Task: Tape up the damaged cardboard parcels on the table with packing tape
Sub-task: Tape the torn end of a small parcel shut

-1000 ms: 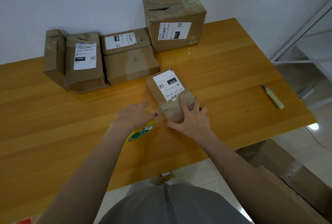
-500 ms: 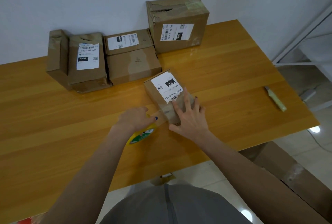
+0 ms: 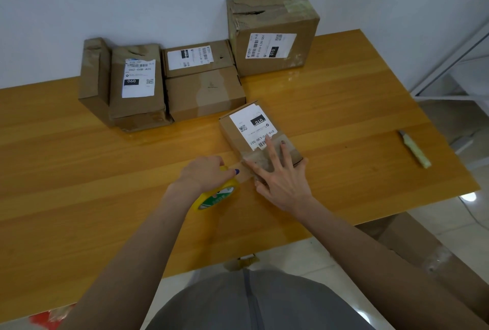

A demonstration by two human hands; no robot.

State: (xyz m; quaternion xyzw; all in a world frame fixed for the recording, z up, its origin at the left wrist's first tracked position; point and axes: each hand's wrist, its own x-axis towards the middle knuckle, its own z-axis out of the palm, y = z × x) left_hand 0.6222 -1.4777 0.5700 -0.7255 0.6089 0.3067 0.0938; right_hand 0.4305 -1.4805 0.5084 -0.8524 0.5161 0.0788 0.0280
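Note:
A small cardboard parcel (image 3: 244, 128) with a white label lies near the middle of the wooden table (image 3: 79, 171). My right hand (image 3: 280, 179) lies flat on its near end, straight fingers pressing a strip of clear tape onto the top. My left hand (image 3: 205, 175) grips a yellow roll of packing tape (image 3: 217, 194) just left of the parcel, on the table. A short stretch of tape runs from the roll to the parcel's near corner.
Several other parcels stand along the wall: a large torn box (image 3: 272, 33) at the back, two flat ones (image 3: 201, 78) and two upright ones (image 3: 132, 83) to the left. A yellow-green utility knife (image 3: 415, 148) lies near the table's right edge. A carton (image 3: 412, 245) sits on the floor.
My right hand has slid forward along the parcel's top, fingers now reaching the label. My left hand with the tape roll has stayed in place.

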